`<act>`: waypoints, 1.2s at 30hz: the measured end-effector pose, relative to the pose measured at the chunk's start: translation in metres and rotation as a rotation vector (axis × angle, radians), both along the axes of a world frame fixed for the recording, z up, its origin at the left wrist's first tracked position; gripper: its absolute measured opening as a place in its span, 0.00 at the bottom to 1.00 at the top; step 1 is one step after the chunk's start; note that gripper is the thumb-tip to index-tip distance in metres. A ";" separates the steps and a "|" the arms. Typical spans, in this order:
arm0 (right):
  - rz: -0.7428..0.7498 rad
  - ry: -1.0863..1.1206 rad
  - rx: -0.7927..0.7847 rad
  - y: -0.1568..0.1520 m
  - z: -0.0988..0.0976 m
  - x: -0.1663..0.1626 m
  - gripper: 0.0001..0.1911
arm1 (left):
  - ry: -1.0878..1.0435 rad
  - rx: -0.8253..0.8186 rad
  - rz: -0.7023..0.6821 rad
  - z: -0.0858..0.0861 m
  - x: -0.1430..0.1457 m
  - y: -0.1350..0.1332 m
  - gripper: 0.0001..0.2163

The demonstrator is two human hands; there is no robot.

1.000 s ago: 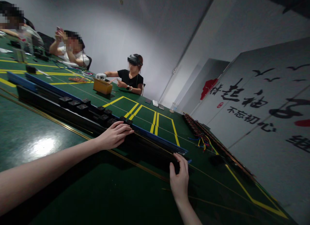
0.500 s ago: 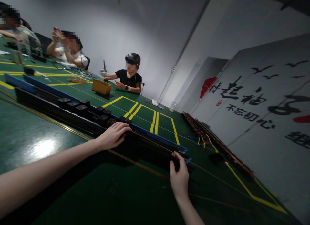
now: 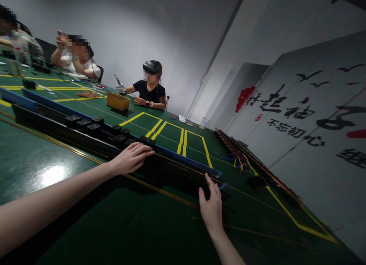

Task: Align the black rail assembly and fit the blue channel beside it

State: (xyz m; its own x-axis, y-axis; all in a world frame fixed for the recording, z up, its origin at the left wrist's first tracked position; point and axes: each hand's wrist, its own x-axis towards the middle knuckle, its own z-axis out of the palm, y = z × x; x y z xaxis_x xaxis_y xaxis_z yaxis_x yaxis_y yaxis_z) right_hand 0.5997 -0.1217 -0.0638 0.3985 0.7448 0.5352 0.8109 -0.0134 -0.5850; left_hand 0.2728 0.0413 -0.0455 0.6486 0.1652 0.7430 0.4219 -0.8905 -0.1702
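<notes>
A long black rail point(image 3: 174, 174) lies across the green table point(image 3: 120, 227), with a blue strip point(image 3: 187, 161) along its far side. Several small black blocks point(image 3: 94, 128) sit on the rail toward the left. My left hand point(image 3: 132, 158) rests on top of the rail just in front of the nearest block, fingers stretched flat and together. My right hand point(image 3: 212, 204) is at the rail's right end, fingers extended upward and touching its end. Neither hand grips anything.
Yellow tape lines point(image 3: 183, 141) mark the table. A yellow box point(image 3: 117, 101) stands further back. A long strip with coloured wires point(image 3: 243, 158) lies at the right. Three other people sit at the far side, one in black point(image 3: 150, 91). A white wall panel point(image 3: 314, 116) stands at right.
The view has shifted slightly downward and left. My right hand's fingers have straightened a little at the rail's end. The person in black has raised a thin tool.
</notes>
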 end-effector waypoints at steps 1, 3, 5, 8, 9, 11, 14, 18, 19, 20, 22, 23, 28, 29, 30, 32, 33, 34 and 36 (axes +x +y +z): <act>0.000 0.006 0.000 0.000 0.000 0.000 0.31 | 0.002 0.004 0.004 0.000 0.000 0.000 0.23; 0.004 0.007 0.003 0.000 0.001 -0.001 0.31 | 0.006 0.015 0.016 -0.001 0.000 0.000 0.23; 0.017 -0.005 0.020 0.000 0.003 -0.002 0.30 | 0.013 0.028 0.026 -0.002 0.000 0.001 0.24; 0.032 -0.020 0.055 -0.001 0.005 -0.002 0.29 | 0.018 0.047 0.027 -0.003 -0.001 0.001 0.26; 0.034 -0.015 0.061 -0.001 0.005 -0.003 0.29 | 0.015 0.052 0.027 -0.003 -0.001 0.001 0.26; 0.035 0.006 0.063 -0.001 0.006 -0.003 0.28 | 0.010 0.059 0.027 -0.003 -0.002 0.001 0.27; 0.043 0.025 0.062 -0.001 0.006 -0.003 0.27 | 0.020 0.056 0.030 -0.002 -0.002 0.001 0.27; 0.053 0.022 0.077 -0.001 0.007 -0.005 0.27 | 0.031 0.039 0.027 -0.003 -0.002 0.000 0.26; 0.054 0.022 0.083 -0.001 0.007 -0.005 0.27 | 0.028 0.034 0.026 -0.003 -0.002 0.000 0.26; 0.057 0.023 0.090 -0.002 0.008 -0.006 0.27 | 0.022 0.028 0.027 -0.003 -0.001 0.000 0.26; 0.061 0.022 0.097 -0.003 0.010 -0.007 0.26 | 0.011 0.012 0.032 -0.003 0.000 0.000 0.26; 0.064 0.022 0.097 -0.004 0.011 -0.008 0.26 | 0.008 0.003 0.034 -0.003 0.000 0.000 0.26; 0.080 -0.010 0.084 -0.005 0.011 -0.009 0.25 | 0.014 -0.032 0.021 0.000 0.002 -0.002 0.27; 0.071 -0.028 0.091 -0.005 0.010 -0.009 0.25 | 0.013 -0.040 0.019 0.000 0.002 -0.003 0.26; 0.059 -0.047 0.098 -0.004 0.010 -0.008 0.24 | 0.013 -0.047 0.018 0.001 0.002 -0.003 0.26; 0.032 -0.060 0.108 -0.002 0.008 -0.006 0.24 | 0.017 -0.056 0.020 0.003 0.003 -0.004 0.25; 0.012 -0.042 0.110 -0.001 0.008 -0.005 0.24 | 0.018 -0.058 0.020 0.004 0.004 -0.004 0.25; -0.012 -0.008 0.114 0.000 0.008 -0.004 0.24 | 0.017 -0.057 0.018 0.005 0.004 -0.004 0.24; -0.076 0.081 0.140 0.001 0.008 -0.003 0.26 | 0.005 -0.055 0.010 0.006 0.005 -0.004 0.24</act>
State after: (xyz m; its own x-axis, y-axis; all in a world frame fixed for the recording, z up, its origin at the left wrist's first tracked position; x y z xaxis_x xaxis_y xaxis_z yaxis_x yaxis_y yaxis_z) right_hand 0.5968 -0.1205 -0.0558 0.4964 0.6316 0.5956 0.7610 0.0135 -0.6487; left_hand 0.2776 0.0371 -0.0398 0.6508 0.2122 0.7290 0.4299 -0.8944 -0.1234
